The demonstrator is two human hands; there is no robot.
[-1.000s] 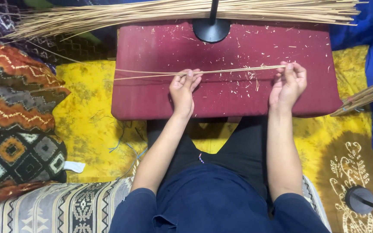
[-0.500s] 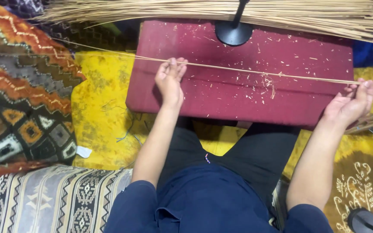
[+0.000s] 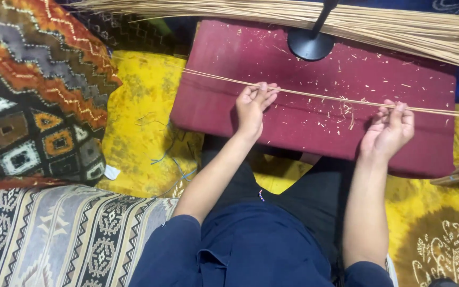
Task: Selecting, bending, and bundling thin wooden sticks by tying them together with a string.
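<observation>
At far left we see a zigzag-patterned cushion (image 3: 33,90) on yellow cloth (image 3: 139,127), then our maroon board (image 3: 314,106), littered with shavings. Our left hand (image 3: 253,106) and right hand (image 3: 389,133) each pinch the thin reed strips (image 3: 320,96) stretched across it. Beyond stand a black lamp base (image 3: 309,45) and a reed bundle (image 3: 346,21).
</observation>
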